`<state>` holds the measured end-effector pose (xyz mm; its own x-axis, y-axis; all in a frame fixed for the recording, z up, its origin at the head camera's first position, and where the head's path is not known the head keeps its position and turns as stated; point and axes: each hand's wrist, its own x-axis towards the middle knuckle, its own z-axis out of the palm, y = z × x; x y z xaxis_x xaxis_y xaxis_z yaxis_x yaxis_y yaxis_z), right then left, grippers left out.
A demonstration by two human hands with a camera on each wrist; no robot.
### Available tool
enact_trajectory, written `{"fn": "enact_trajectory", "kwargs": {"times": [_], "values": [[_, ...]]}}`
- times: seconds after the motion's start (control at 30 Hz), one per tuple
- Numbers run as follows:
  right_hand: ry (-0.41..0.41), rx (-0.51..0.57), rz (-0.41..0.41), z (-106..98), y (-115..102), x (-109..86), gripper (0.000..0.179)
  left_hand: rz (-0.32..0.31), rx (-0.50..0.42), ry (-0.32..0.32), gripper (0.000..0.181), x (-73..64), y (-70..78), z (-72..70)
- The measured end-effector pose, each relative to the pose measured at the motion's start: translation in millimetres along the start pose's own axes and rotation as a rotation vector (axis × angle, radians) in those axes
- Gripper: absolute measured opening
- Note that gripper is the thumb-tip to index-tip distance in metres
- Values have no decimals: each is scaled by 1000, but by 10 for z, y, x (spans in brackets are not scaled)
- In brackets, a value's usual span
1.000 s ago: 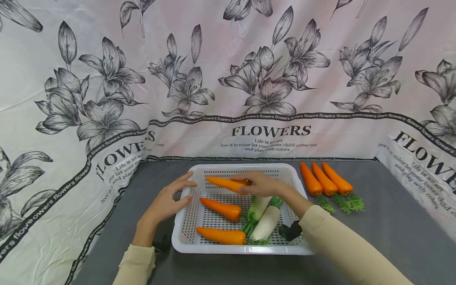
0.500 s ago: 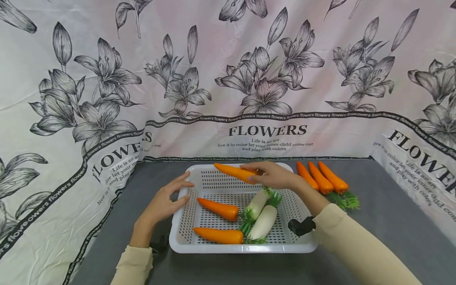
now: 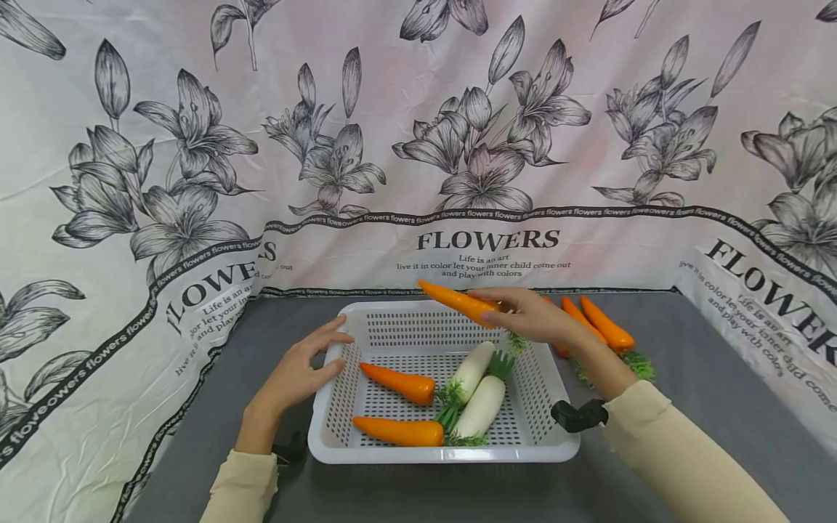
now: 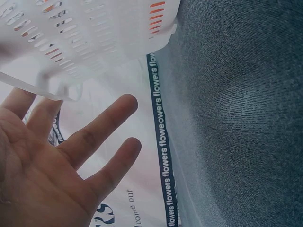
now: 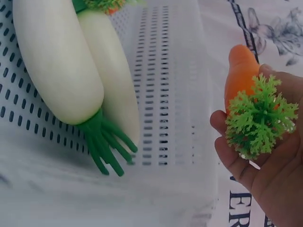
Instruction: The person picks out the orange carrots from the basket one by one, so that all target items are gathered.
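My right hand (image 3: pixel 539 314) pinches a carrot (image 3: pixel 460 301) near its thick end, above the back right part of the white basket (image 3: pixel 445 455). In the right wrist view the carrot's frilly green top (image 5: pixel 260 116) shows against the palm. My left hand (image 3: pixel 302 370) rests at the basket's left rim with its fingers spread; in the left wrist view two fingers (image 4: pixel 102 125) stretch out free below the basket wall. Inside the basket lie two more carrots, one (image 3: pixel 400 383) behind the other (image 3: pixel 399 431), and two white radishes (image 3: pixel 482 408) with green leaves.
Carrots (image 3: pixel 608 324) with green tops lie on the grey table (image 3: pixel 660 436) right of the basket, partly hidden by my right arm. A flower-printed cloth (image 3: pixel 484 240) stands upright behind and at both sides.
My right hand has lifted the carrot up out of the basket and moved it right and back. The left hand stays at the left rim. The view has turned slightly.
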<state>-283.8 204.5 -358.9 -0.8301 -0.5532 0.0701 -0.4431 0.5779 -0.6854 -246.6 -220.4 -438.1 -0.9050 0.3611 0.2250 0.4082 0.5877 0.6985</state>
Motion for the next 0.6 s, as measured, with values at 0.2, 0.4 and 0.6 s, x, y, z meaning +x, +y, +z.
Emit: {"fn": "enact_trajectory", "kwargs": {"times": [0.2,0.4,0.6], "values": [[29,12,41,-98,52,-136,52,5,3,-2,40,-2,2,-4],[55,30,51,-163,145,-297,53,1,-4,-3,40,2,6,-8],[91,32,79,-228,230,-433,53,2,-2,-6,39,7,-4,0]]}}
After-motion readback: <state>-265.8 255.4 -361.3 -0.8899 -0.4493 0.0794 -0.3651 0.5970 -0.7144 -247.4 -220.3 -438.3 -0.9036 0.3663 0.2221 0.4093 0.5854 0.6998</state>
